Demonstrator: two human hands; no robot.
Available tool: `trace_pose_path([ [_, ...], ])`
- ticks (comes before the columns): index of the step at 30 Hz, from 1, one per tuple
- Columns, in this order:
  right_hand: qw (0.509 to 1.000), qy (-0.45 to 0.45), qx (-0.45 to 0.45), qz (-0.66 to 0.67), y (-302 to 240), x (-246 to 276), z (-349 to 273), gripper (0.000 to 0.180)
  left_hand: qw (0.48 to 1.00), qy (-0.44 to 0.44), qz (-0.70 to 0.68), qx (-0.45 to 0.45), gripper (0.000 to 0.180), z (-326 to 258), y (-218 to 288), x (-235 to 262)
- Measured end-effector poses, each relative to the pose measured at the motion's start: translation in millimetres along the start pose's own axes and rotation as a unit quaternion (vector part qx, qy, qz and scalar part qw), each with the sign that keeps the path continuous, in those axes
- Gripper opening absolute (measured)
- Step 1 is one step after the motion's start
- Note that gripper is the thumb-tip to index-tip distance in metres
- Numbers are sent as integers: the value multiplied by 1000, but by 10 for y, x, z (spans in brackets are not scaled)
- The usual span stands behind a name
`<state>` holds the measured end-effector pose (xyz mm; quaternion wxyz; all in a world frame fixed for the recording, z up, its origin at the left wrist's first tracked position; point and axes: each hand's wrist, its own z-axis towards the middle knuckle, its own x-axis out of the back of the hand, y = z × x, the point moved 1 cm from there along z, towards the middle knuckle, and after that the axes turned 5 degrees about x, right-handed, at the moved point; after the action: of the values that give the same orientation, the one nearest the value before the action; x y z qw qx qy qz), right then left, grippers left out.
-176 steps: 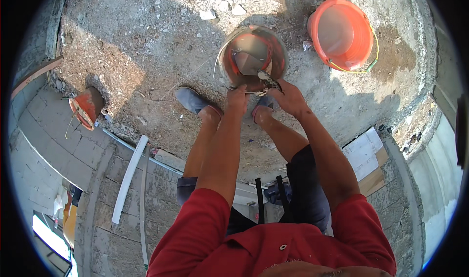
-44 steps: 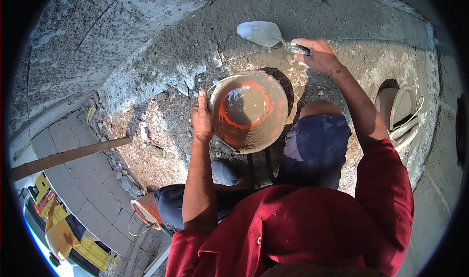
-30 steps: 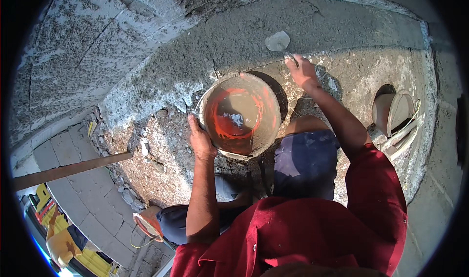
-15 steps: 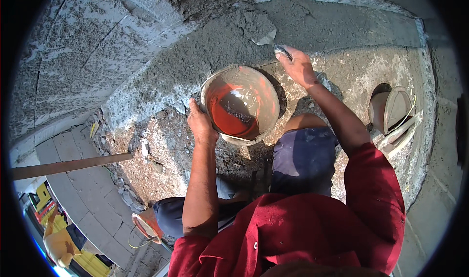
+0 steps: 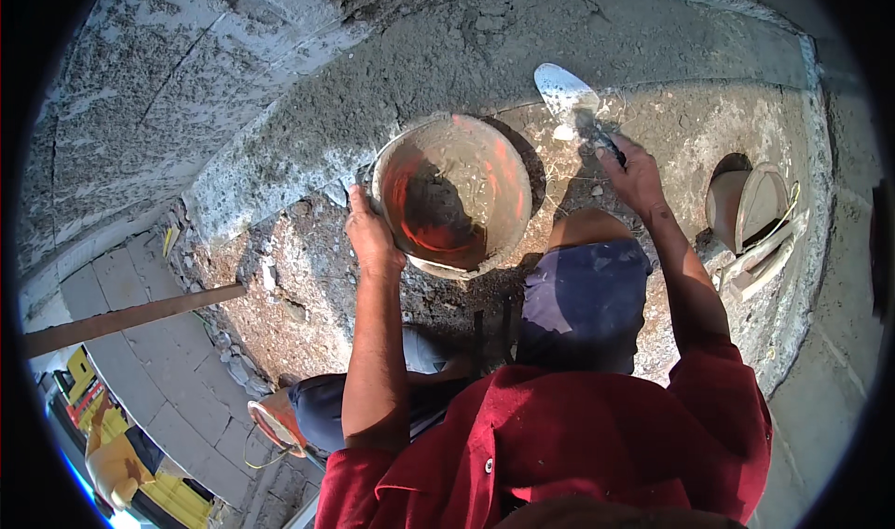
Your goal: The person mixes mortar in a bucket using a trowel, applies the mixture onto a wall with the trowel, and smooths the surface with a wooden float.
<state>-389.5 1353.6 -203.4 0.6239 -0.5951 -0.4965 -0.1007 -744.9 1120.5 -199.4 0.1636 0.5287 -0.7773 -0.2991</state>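
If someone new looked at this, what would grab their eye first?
Probably the grey-smeared orange bucket near the middle, with the left hand at its left side. Next, the trowel in the right hand, its pale blade catching light above and right of the bucket. The red shirt also stands out along the bottom.

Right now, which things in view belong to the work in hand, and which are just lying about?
In use:
trowel, held in the right hand
smeared bucket, left hand at its rim

Just lying about, it seems:
brown plank at left
orange bucket, lower left
grey bucket at right
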Motion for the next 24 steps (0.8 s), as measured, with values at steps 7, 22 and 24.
trace_pose_path([
  [7,990,-66,-116,48,446,0,-111,55,1000,-19,17,8,51,-120,19,47],
  [22,985,67,-72,141,-170,-1176,1598,67,1000,17,3,-13,56,-90,-50,-22],
  [24,986,66,-60,140,-129,-1057,1522,66,1000,20,-15,-17,53,-51,-61,-66],
])
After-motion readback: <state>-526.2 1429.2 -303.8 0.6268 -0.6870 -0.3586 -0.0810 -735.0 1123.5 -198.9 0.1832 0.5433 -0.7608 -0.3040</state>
